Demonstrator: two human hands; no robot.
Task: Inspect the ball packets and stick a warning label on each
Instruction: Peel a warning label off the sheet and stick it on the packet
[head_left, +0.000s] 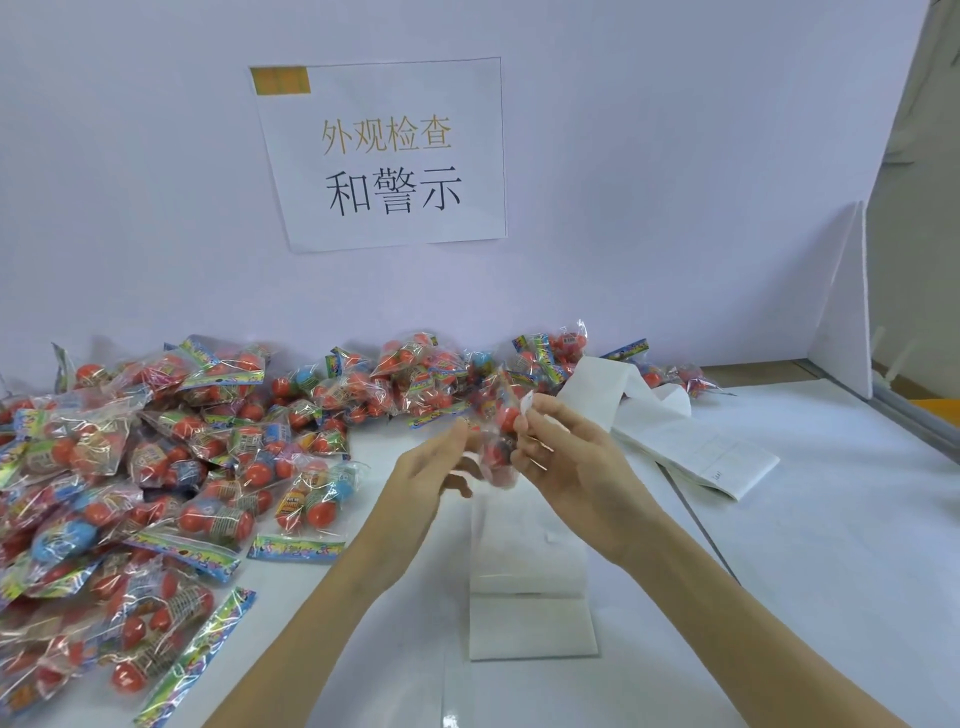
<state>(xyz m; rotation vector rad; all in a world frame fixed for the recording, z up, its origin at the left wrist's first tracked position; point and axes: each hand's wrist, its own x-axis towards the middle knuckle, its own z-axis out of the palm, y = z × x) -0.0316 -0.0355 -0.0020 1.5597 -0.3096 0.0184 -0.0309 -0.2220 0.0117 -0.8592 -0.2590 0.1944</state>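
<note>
A clear ball packet with red balls hangs upright in the air between my two hands, above the white table. My left hand holds its left side with the fingers curled. My right hand grips its right side, and a small white label sticks up at its fingertips. A long white label strip lies folded on the table under my hands. Its far part runs off to the right.
A large heap of ball packets covers the left of the table and runs along the back wall. A printed paper sign hangs on the wall. A white divider panel stands at the right.
</note>
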